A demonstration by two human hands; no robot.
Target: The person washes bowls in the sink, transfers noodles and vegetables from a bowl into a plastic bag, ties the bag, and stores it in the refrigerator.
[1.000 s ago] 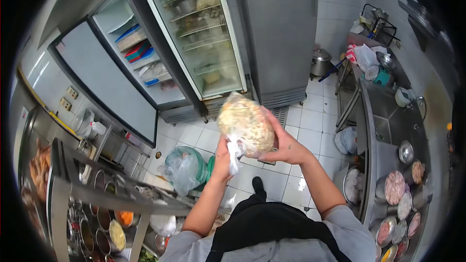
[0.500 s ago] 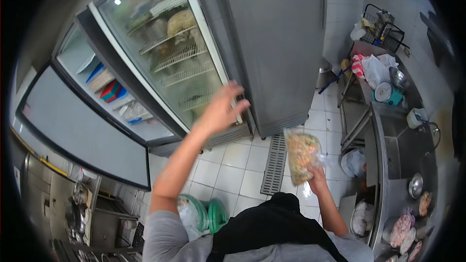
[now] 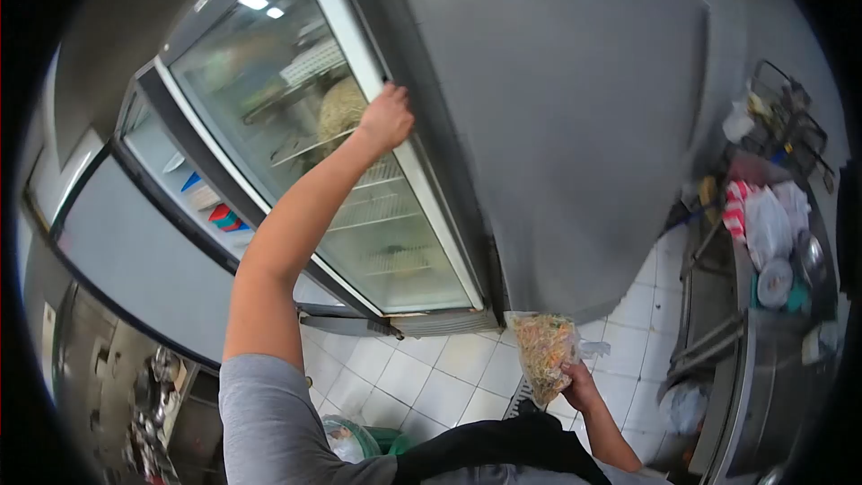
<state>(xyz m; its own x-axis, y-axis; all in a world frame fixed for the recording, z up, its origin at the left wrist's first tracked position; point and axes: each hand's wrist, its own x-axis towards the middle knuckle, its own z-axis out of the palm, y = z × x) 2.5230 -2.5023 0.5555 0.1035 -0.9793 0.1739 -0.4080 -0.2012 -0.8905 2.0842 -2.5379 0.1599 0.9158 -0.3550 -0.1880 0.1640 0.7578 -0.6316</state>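
Observation:
My left hand (image 3: pixel 388 117) is stretched out to the right edge of the glass fridge door (image 3: pixel 364 63), with its fingers curled round the white frame. The door looks closed against the cabinet. Low in front of me, my right hand (image 3: pixel 581 388) grips a clear plastic bag of mixed shredded food (image 3: pixel 543 352) by its tied end. Through the glass a large bag of pale food (image 3: pixel 341 110) shows on a wire shelf (image 3: pixel 314 147).
A grey solid-door cabinet (image 3: pixel 557 126) stands right of the glass fridge. At the left another fridge door (image 3: pixel 148 256) hangs open. The steel counter (image 3: pixel 781 377) with a scale (image 3: pixel 774 283) is at the right. A green bin (image 3: pixel 355 440) sits on the floor.
My left hand has left the bag, reached up and closed on the door's edge. The bag has moved down and right in my right hand. The fridges are nearer.

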